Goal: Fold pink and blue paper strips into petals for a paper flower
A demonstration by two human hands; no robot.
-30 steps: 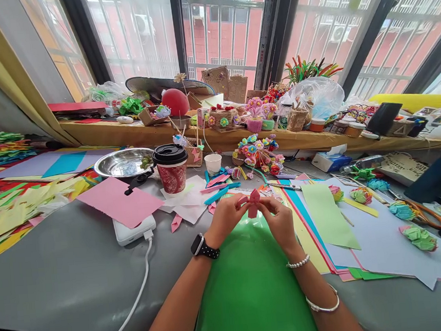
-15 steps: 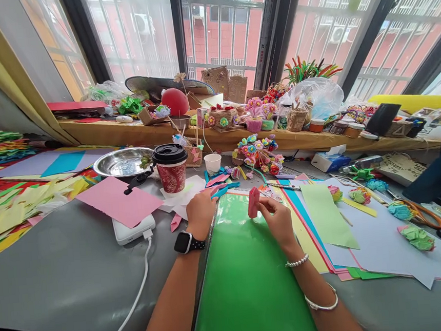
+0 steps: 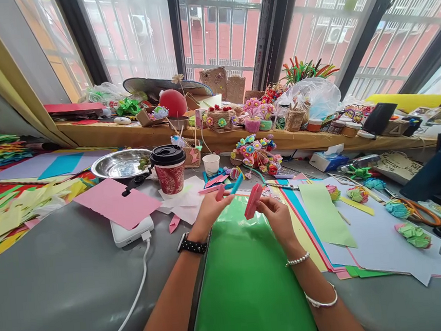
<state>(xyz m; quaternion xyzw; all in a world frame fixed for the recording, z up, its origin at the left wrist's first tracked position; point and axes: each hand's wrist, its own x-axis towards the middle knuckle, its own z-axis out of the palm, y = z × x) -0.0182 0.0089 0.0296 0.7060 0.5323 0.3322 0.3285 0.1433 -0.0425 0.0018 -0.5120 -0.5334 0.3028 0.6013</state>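
A shiny metal bowl [image 3: 108,168] toward the left of the table [image 3: 61,287] held a few small green items [image 3: 143,164]. Just beside it, a red patterned cup [image 3: 170,176] stood upright beneath a black lid [image 3: 167,153], its contents hidden. A white paper cup [image 3: 211,164] stood farther right, its inside too small to make out. On the sill behind, a woven basket [image 3: 219,119] bore flowers around its side, and a pink pot [image 3: 252,125] held pink flowers [image 3: 253,107]. A tissue box [image 3: 325,162] had a white tissue [image 3: 335,149] sticking out of its top.

On the table, yellowish paper pieces [image 3: 24,211] lay heaped at the left. A pink sheet [image 3: 118,203] rested partly over a white device [image 3: 131,232] with a cable [image 3: 144,275]. Near the middle, the left hand [image 3: 206,215] had a narrow grip on a blue paper strip [image 3: 238,183], with a pink fragment [image 3: 220,192] showing at the hand. Above the far part of a glossy green sheet [image 3: 249,281], the grip of the right hand [image 3: 281,223] was pinched on a folded pink piece [image 3: 253,202]. To the right, a light green sheet [image 3: 323,215] and crumpled paper balls [image 3: 413,235] lay on white sheets [image 3: 382,244].

A yellow curtain [image 3: 14,65] hung at the left, and barred windows [image 3: 220,29] stretched behind the sill, facing a reddish building.
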